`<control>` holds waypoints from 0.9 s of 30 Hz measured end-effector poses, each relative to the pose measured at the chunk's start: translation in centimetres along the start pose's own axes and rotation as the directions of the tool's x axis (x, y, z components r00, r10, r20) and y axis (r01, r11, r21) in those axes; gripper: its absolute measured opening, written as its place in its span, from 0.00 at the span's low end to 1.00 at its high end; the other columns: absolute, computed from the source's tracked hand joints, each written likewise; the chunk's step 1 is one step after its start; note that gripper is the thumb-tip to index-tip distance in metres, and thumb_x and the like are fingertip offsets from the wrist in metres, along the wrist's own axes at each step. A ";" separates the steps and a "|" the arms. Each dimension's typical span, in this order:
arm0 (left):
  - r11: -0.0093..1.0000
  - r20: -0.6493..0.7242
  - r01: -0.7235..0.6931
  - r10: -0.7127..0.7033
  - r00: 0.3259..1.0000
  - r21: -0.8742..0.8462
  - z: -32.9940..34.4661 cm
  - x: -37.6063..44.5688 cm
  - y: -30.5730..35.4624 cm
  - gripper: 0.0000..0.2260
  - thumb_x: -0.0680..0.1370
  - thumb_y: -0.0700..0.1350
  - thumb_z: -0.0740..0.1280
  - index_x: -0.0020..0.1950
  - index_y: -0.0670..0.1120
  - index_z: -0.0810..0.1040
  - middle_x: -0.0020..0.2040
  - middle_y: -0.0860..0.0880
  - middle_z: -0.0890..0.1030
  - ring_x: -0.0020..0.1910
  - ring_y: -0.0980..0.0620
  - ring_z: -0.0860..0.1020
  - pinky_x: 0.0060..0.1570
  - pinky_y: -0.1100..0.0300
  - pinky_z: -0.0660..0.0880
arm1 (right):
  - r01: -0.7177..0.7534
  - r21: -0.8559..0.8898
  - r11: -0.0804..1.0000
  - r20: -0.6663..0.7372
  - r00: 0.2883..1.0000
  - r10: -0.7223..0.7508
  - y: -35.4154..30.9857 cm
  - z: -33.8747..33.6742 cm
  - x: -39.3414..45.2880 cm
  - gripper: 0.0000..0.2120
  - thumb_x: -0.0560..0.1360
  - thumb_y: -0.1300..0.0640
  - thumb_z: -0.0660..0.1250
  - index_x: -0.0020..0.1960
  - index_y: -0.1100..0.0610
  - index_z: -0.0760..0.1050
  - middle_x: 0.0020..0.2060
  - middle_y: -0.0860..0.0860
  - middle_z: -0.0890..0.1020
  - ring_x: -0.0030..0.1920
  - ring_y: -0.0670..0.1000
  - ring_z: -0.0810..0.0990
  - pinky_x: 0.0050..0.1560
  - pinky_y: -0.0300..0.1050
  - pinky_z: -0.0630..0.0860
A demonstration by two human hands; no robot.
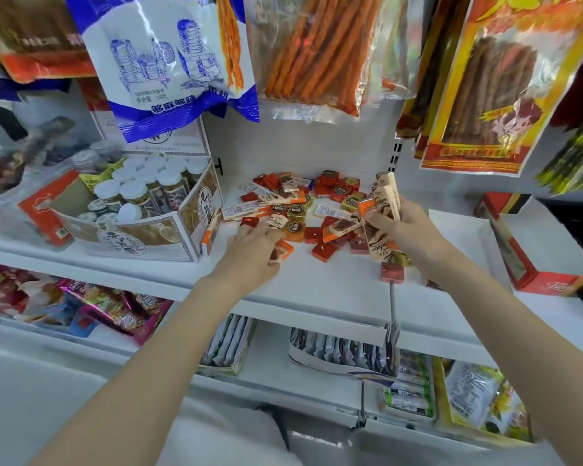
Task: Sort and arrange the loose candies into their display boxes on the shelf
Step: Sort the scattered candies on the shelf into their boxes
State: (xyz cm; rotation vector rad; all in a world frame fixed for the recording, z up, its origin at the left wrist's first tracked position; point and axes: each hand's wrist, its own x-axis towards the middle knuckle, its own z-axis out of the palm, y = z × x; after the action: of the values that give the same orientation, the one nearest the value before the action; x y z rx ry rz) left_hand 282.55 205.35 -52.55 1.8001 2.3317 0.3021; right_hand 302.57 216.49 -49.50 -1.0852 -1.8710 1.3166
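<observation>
Currently both hands work over a white shelf strewn with loose candies: red squares, gold-wrapped squares and long cream-and-brown bars, heaped from the back wall to mid-shelf.

Right hand: fingers curled round a bundle of cream bars, several gripped together, upper ends tilted toward the back wall, lower ends hanging near the shelf surface.

Left hand: palm down at the near left edge of the heap, fingers bent over an orange-and-brown piece that it pinches against the shelf; fingertips touch neighbouring candies.

Red display box: stands at the right end of the shelf, well apart from the heap, white interior showing.

Left of the heap: a cardboard tray of white-capped jars, one bar leaning against its right corner.

Above: hanging snack bags. Below: lower shelves with more packets.
</observation>
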 end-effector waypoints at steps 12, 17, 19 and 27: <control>0.946 0.062 0.182 -0.205 0.977 0.269 -0.3 -0.3 1.1 0.26 0.75 0.50 0.63 0.67 0.41 0.58 0.63 0.38 0.67 0.60 0.38 0.67 0.54 0.51 0.68 | -0.028 -0.007 1.000 0.027 0.999 0.028 0.3 -0.5 -1.4 0.09 0.77 0.59 0.62 0.56 0.52 0.69 0.41 0.49 0.79 0.40 0.47 0.79 0.37 0.39 0.73; 0.956 0.022 0.232 -0.239 0.971 0.178 0.4 0.3 1.5 0.22 0.78 0.45 0.59 0.68 0.39 0.56 0.64 0.36 0.65 0.63 0.38 0.64 0.57 0.50 0.67 | -0.023 -0.063 0.998 0.018 1.000 0.025 0.6 -1.3 -1.7 0.06 0.77 0.59 0.62 0.54 0.55 0.70 0.44 0.55 0.80 0.44 0.54 0.80 0.43 0.45 0.77; 0.974 0.041 0.211 -0.215 0.976 0.088 0.0 0.2 0.9 0.17 0.79 0.44 0.58 0.64 0.37 0.63 0.62 0.36 0.69 0.60 0.39 0.68 0.54 0.51 0.68 | -0.032 -0.077 0.997 -0.007 0.999 0.032 0.7 -1.6 -1.8 0.07 0.77 0.59 0.62 0.54 0.56 0.70 0.44 0.54 0.80 0.44 0.54 0.80 0.42 0.43 0.77; 0.991 -0.321 -0.064 0.021 0.947 -0.122 -1.7 -1.3 6.6 0.15 0.80 0.50 0.58 0.59 0.40 0.71 0.54 0.43 0.73 0.51 0.45 0.73 0.44 0.57 0.67 | -0.087 0.328 0.941 -0.162 0.976 0.146 1.3 -6.1 -4.2 0.02 0.76 0.60 0.62 0.45 0.56 0.73 0.42 0.55 0.81 0.47 0.55 0.81 0.56 0.54 0.74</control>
State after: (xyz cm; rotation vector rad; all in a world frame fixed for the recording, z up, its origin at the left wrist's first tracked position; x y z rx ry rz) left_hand 288.56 205.62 -49.07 1.8565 2.4103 0.7897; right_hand 310.00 215.84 -48.77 -1.1154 -1.4168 1.4716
